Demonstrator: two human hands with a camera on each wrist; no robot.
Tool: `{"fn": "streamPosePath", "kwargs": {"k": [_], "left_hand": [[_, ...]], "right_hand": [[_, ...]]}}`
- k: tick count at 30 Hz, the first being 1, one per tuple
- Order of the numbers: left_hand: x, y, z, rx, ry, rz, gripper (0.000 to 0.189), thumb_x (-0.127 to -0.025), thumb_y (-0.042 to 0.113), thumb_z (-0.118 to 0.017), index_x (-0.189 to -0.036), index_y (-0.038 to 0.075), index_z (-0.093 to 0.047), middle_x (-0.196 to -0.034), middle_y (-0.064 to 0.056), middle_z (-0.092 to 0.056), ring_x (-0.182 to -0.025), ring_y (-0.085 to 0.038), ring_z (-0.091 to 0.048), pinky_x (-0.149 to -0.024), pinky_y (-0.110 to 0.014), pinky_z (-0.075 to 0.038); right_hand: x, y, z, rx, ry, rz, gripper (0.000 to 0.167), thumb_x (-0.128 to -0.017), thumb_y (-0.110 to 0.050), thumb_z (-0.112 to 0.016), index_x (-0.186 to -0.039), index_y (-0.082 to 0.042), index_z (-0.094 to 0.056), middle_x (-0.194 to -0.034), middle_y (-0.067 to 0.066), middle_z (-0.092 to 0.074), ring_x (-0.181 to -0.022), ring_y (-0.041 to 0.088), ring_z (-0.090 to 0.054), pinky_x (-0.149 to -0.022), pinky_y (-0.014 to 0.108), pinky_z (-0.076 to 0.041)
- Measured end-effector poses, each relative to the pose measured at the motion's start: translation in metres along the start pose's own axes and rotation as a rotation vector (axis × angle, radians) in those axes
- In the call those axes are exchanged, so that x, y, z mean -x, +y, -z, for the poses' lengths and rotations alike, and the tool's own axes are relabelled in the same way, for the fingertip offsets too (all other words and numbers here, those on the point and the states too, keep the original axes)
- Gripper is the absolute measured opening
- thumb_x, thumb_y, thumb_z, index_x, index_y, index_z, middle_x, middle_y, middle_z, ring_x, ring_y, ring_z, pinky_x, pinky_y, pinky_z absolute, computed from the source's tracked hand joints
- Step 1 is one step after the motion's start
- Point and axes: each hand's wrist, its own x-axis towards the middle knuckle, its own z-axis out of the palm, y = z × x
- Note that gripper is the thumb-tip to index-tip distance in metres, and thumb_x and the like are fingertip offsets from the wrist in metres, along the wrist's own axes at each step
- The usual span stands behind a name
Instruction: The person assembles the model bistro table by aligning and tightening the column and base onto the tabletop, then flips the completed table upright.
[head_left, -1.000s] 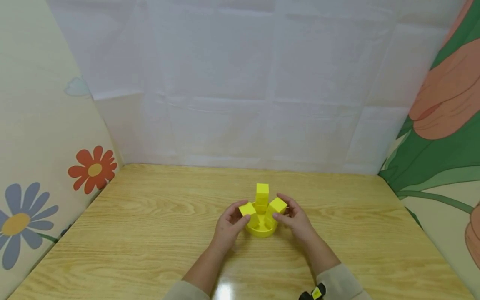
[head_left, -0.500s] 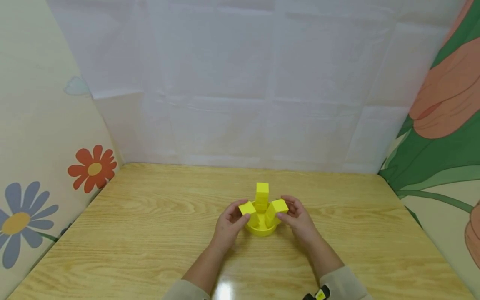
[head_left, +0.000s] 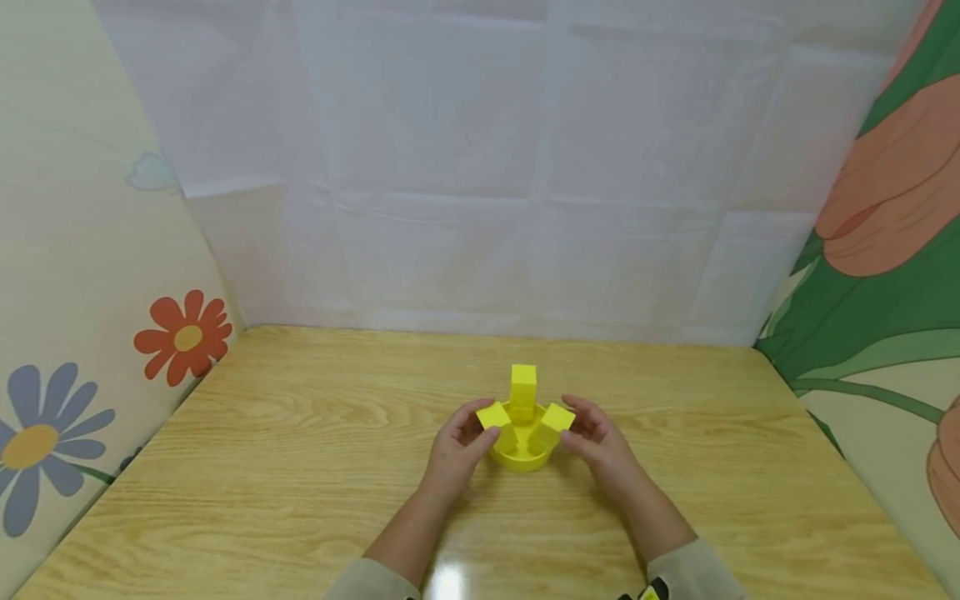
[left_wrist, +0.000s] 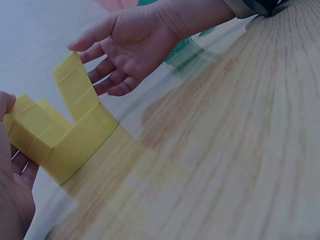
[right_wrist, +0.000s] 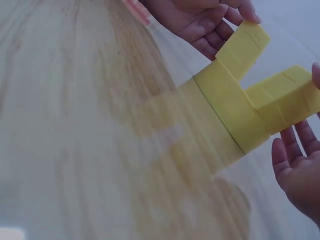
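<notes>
A yellow round dish (head_left: 522, 463) stands on the wooden table, with three yellow block-like posts rising from it. The back post (head_left: 523, 385) is upright; the left post (head_left: 496, 423) and right post (head_left: 552, 425) lean outward. My left hand (head_left: 453, 454) holds the left post between thumb and fingers. At the right post's outer side is my right hand (head_left: 609, 450), thumb at its edge and fingers behind. Small raised marks show on a post (left_wrist: 65, 75) in the left wrist view. From the right wrist camera, the dish wall (right_wrist: 232, 107) sits low on the tabletop.
The wooden table (head_left: 300, 467) spreads around the dish. A white creased cloth (head_left: 465, 167) hangs behind it. Flower-patterned panels flank the table, one with a red flower (head_left: 187, 337) at left and one with green leaves (head_left: 892, 317) at right.
My right hand has shifted slightly outward, its thumb sliding from the right post's front to its outer edge. The right post has turned and leans further right. My left hand has stayed in place.
</notes>
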Motion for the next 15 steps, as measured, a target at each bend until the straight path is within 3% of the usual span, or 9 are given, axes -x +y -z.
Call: {"fn": "streamPosePath", "kwargs": {"k": [4,9,15], "left_hand": [[0.0001,0.0006,0.0004,-0.001,-0.003,0.004,0.04,-0.092,0.004,-0.065,-0.131,0.002,-0.058,-0.123,-0.02,-0.059,-0.101,-0.009,-0.056,-0.087,-0.015,-0.048],[0.0001,0.0002,0.0011,-0.034,-0.008,0.012,0.04,-0.092,0.005,-0.064,-0.132,0.003,-0.057,-0.127,-0.019,-0.059,-0.104,-0.011,-0.056,-0.089,-0.015,-0.048],[0.0,-0.0002,0.0009,-0.033,-0.004,0.029,0.04,-0.092,0.005,-0.064,-0.132,0.005,-0.058,-0.129,-0.017,-0.059,-0.108,-0.013,-0.056,-0.09,-0.014,-0.048]], "right_hand": [[-0.0013,0.0013,0.0017,0.04,-0.05,-0.002,0.058,-0.095,-0.009,-0.06,-0.148,-0.002,-0.037,-0.128,0.003,-0.056,-0.109,0.01,-0.052,-0.091,0.019,-0.047],[-0.0039,0.0023,0.0042,-0.018,-0.195,0.035,0.059,-0.099,-0.012,-0.052,-0.151,0.002,-0.028,-0.135,0.002,-0.051,-0.114,0.001,-0.053,-0.097,0.02,-0.044],[-0.0068,-0.0005,0.006,-0.03,-0.291,0.027,0.059,-0.1,-0.016,-0.047,-0.152,0.0,-0.025,-0.148,0.022,-0.038,-0.119,-0.002,-0.048,-0.102,0.021,-0.039]]}}
